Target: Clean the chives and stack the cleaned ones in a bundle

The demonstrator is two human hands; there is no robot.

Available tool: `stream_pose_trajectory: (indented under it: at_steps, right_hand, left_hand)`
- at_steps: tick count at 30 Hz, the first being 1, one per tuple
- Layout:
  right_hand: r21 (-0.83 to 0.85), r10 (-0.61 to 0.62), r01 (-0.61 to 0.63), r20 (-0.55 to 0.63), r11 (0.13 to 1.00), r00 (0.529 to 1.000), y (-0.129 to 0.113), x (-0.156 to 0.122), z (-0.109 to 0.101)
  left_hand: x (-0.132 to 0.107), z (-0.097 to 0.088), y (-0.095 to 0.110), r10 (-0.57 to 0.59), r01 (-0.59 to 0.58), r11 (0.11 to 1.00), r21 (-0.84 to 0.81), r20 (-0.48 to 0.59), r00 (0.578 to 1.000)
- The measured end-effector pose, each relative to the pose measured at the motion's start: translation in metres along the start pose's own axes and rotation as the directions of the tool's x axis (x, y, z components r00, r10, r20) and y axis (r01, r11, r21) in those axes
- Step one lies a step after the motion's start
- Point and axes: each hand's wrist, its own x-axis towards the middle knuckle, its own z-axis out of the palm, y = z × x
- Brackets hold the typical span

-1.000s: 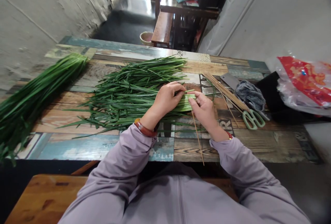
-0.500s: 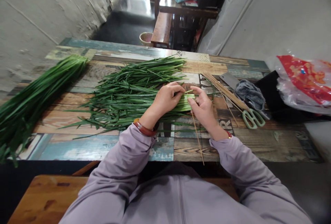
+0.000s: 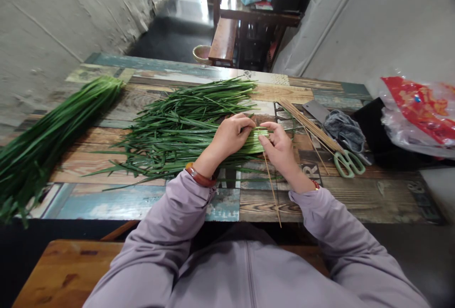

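Observation:
My left hand is closed, thumb and fingers pinched at the stems of a small bunch of garlic chives. The bunch's pale cut ends point right, towards my right hand, which is closed on them with the thumb resting on the stem ends. A thin tan straw runs from beneath the bunch down past the table's near edge. Behind and left of my hands lie loose green chives in a spread pile. Exactly what my fingertips pinch is partly hidden.
A larger chive bunch lies at the left. To the right are a bundle of tan straws, scissors with pale green handles, a grey cloth and a red-and-clear plastic bag. A bench stands beyond the table.
Both hands stay at the bunch. My right fingers have shifted slightly at the stem ends, and the view has moved a little.

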Motion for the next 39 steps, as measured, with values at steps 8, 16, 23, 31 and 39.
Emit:
stream_pose_trajectory:
  at_steps: [8,16,23,31,39]
  right_hand:
    - [-0.025,0.015,-0.016,-0.016,1.000,1.000,0.001,-0.001,0.000]
    - [0.052,0.015,-0.017,0.043,0.998,0.999,0.007,0.002,0.002]
    - [0.150,-0.021,0.015,0.037,0.989,0.999,0.004,0.007,-0.001]
    - [0.151,-0.021,0.019,0.007,0.988,1.000,0.005,0.015,-0.017]
    - [-0.027,-0.123,0.124,0.040,0.992,0.992,0.002,0.014,-0.008]
  left_hand:
    - [0.000,0.002,-0.002,0.012,-0.013,1.000,0.026,0.036,0.999]
    - [0.001,-0.001,-0.007,-0.024,0.024,1.000,0.006,0.179,0.984]
    - [0.005,-0.008,-0.008,-0.072,0.081,0.996,-0.024,0.266,0.961]
    - [0.034,-0.022,-0.009,-0.148,0.144,0.988,0.058,0.073,0.986]
    - [0.040,-0.032,0.000,-0.178,0.180,0.981,0.074,-0.028,0.984]
